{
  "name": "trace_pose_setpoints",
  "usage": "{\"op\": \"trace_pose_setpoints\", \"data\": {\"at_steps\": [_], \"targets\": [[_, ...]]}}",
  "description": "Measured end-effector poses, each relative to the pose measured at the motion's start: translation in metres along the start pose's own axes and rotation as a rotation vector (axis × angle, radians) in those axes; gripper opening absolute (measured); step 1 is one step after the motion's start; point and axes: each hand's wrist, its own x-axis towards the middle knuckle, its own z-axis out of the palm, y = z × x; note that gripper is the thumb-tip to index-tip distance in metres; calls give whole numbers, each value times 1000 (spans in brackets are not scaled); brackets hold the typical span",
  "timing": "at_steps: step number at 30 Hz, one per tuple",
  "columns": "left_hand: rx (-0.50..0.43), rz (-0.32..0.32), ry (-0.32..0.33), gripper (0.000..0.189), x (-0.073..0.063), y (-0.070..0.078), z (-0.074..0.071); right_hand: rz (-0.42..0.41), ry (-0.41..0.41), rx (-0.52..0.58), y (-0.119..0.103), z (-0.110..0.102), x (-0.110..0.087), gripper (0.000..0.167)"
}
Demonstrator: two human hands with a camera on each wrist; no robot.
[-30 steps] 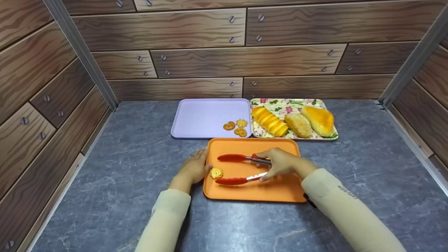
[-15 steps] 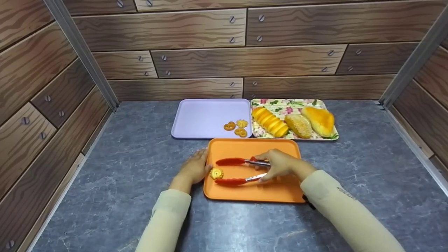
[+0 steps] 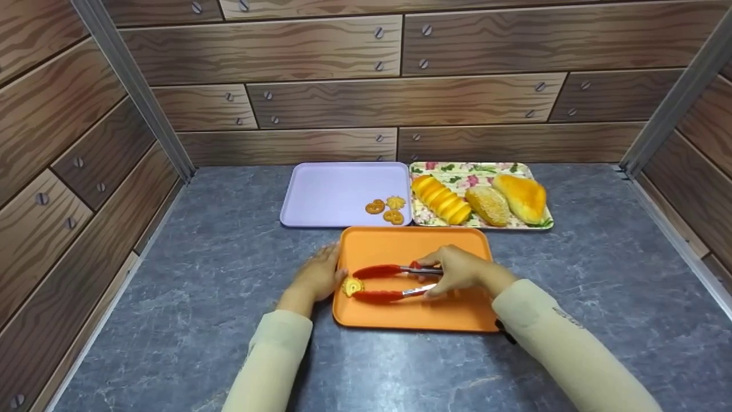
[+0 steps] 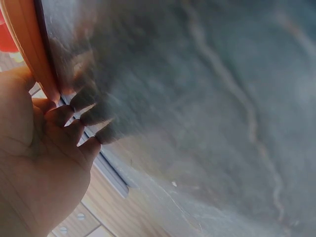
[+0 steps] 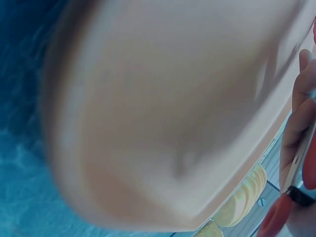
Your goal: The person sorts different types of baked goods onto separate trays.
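Observation:
My right hand (image 3: 457,268) grips a pair of red-tipped tongs (image 3: 383,296) over the orange tray (image 3: 412,317). The tongs' two arms stand apart, their tips pointing left at a round yellow cookie (image 3: 351,286) near the tray's left edge. The near tip reaches the cookie's right side; whether it touches cannot be told. In the right wrist view the tongs' handle (image 5: 308,168) lies in the hand. My left hand (image 3: 317,274) rests at the tray's left edge, thumb by the rim close to the cookie. The left wrist view shows its fingertips (image 4: 91,145) on the table beside the tray.
Behind the orange tray lies a purple tray (image 3: 337,191) with two pretzels (image 3: 375,206) and a star-shaped cookie (image 3: 396,202). Beside it a floral tray (image 3: 452,169) bears a ridged bread (image 3: 440,199), a seeded bread (image 3: 487,206) and a large golden bread (image 3: 521,197). Wood-patterned walls surround the grey table.
The tongs' tips have drawn closer together, the far one coming down toward the cookie. The cookie appears slightly turned or shifted. My left hand has stayed in place.

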Motion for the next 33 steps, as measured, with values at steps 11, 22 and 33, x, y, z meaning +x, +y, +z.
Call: {"op": "trace_pose_setpoints", "data": {"at_steps": [11, 22, 33], "targets": [[10, 1, 5, 61, 0, 0, 0, -57, 23, 68, 6, -6, -3, 52], [-6, -42, -35, 62, 1, 1, 0, 37, 91, 93, 4, -17, 3, 56], [-10, -37, -32, 63, 2, 0, 0, 140, 246, 102, -7, -19, 27, 63]]}}
